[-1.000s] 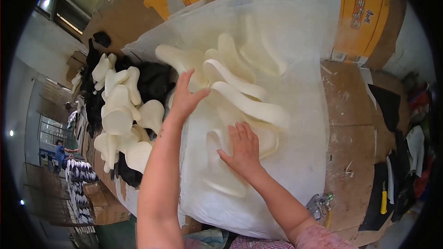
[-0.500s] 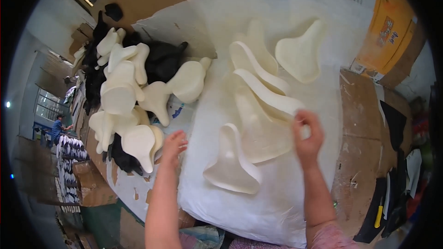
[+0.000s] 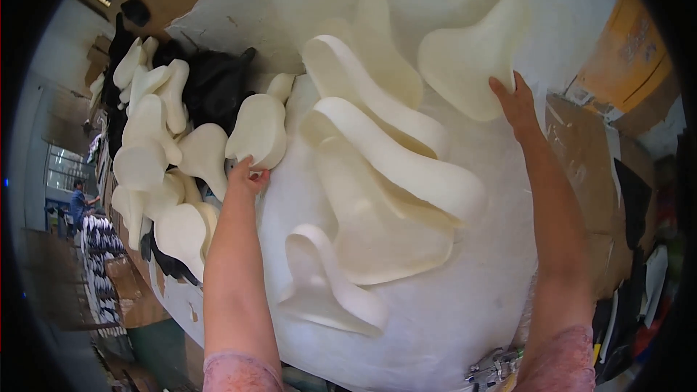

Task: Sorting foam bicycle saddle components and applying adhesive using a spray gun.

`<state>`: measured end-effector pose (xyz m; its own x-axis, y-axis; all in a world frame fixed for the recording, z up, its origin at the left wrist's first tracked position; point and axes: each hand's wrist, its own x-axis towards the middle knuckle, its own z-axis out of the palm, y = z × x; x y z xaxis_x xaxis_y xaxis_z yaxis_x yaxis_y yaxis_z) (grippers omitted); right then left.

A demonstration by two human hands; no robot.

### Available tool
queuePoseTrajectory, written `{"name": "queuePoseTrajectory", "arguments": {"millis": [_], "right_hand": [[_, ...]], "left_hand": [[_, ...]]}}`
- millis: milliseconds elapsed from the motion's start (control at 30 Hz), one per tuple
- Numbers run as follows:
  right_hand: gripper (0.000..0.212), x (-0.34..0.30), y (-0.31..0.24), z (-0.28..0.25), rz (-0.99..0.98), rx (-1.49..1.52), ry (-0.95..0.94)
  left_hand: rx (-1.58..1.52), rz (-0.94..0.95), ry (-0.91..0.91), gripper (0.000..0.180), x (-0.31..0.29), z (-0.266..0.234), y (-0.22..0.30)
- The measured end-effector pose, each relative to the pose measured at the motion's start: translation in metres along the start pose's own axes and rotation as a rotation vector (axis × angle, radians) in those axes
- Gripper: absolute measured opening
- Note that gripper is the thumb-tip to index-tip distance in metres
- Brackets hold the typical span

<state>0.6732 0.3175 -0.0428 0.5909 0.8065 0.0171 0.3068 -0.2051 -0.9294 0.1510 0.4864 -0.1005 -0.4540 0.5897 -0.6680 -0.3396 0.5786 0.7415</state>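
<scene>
Count, centre of frame: five cream foam pieces lie overlapping on the white sheet (image 3: 465, 319) that covers the tabletop. They are long curved shells, fanned from upper centre down to lower centre. A sixth, the broad cream foam piece (image 3: 465, 65), sits apart at upper right.

Count, left of frame: a heap of cream foam shells (image 3: 156, 167) runs from upper left to lower left. About ten show, though the exact number cannot be told where they overlap. Dark foam pieces (image 3: 210, 87) are mixed among them; at least two are visible.

Your left hand (image 3: 247, 176): the grip is curled closed on the lower edge of the rounded cream shell (image 3: 258, 131), which stands at the right border of the heap, just beside the white sheet. The shell lies directly above your knuckles in the frame, touching the fingers.

Your right hand (image 3: 517, 105): fingers extended and flat against the lower right edge of the broad cream foam piece, touching it. The piece lies up and to the left of the palm. Whether the thumb closes under the edge cannot be told.

Cardboard (image 3: 581, 167) lies at right, beyond the sheet edge.
</scene>
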Motion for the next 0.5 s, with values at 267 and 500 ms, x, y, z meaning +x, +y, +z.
{"name": "queuePoseTrajectory", "arguments": {"millis": [267,500], "right_hand": [[0.051,-0.146,-0.052,-0.090,0.042,0.284,0.514],[0.045,-0.245,-0.073,-0.055,-0.340,-0.032,-0.483]], "left_hand": [[-0.039,0.273,-0.443,0.029,-0.044,-0.092,0.016],[0.915,-0.107,-0.625,0.043,-0.142,-0.225,0.019]]}}
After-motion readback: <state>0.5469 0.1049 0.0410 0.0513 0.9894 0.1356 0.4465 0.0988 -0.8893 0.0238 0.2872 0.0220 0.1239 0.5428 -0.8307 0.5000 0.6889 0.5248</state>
